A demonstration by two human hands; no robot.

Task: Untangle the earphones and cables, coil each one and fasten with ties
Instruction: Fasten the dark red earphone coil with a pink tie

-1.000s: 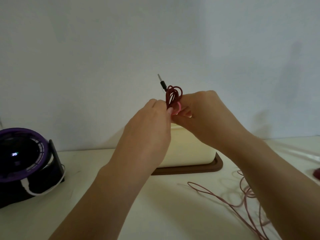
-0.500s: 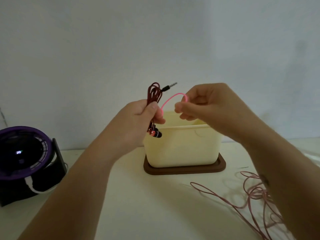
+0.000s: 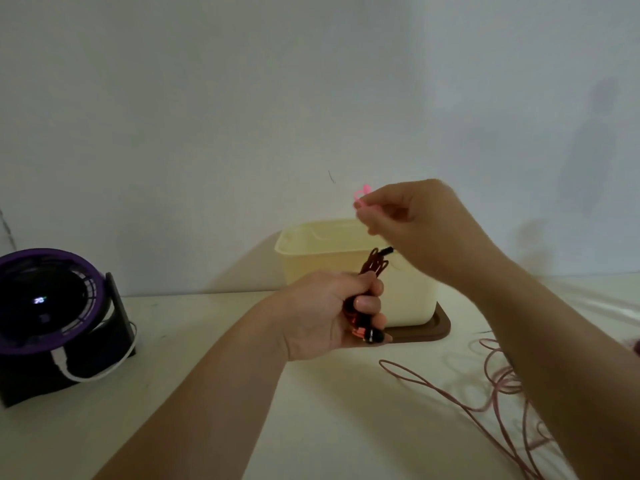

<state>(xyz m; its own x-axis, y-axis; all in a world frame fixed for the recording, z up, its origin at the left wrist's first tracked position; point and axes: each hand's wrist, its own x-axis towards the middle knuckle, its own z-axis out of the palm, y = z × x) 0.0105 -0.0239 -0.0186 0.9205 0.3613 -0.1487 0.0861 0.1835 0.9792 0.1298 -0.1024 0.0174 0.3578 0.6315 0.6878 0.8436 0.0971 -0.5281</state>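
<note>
The left hand gripped the coiled red earphones with curled fingers. The right hand pinched a pink tie between thumb and fingertips.

The dark red earphones, coiled in a bundle with buds hanging low, sit in the left grip; the pink tie is pinched higher by the right grip; a loose pink cable sprawls tangled on the tabletop at right.
</note>
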